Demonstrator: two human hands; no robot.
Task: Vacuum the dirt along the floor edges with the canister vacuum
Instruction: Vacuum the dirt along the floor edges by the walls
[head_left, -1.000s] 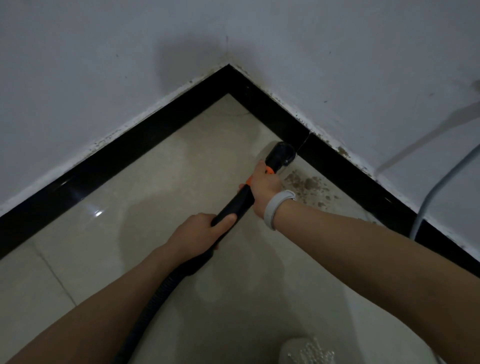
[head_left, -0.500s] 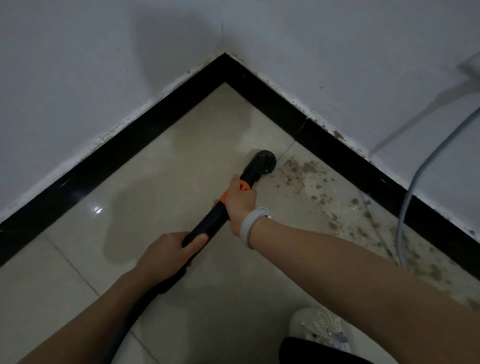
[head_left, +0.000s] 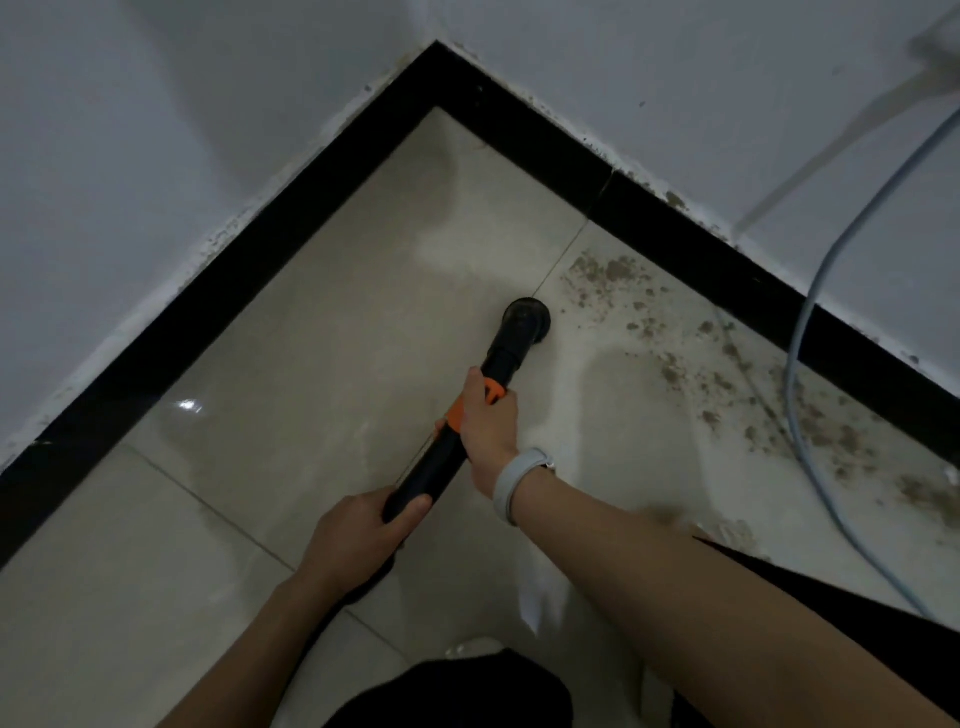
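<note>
Dark clothing (head_left: 457, 691): at the bottom edge, nearest the camera, well short of the nozzle.
Left hand (head_left: 358, 535): behind the nozzle on the near end of the wand; fingers curled round the black tube, thumb laid along its top.
Right hand (head_left: 488, 421): between the left hand and the nozzle; fingers wrapped round the wand at its orange collar.
Wristband (head_left: 514, 483): pale, on the right wrist, just behind that grip.
Wand (head_left: 441, 457): black tube with orange collar, slanting up and right to the nozzle; hose end hidden under the left arm.
Nozzle (head_left: 525, 318): round, black, mouth down on the tiled floor (head_left: 311, 364), just left of a grout line.
Dirt (head_left: 613, 275): brown crumbs starting just right of the nozzle, scattered onward along the right wall's edge.
Cable (head_left: 795, 364): grey, right of the nozzle, running from the wall down across the dirt.
Baseboard (head_left: 260, 249): black strip beyond the nozzle, 2 runs meeting at the corner.
Walls (head_left: 156, 104): white, above the baseboard, farthest from the nozzle.
</note>
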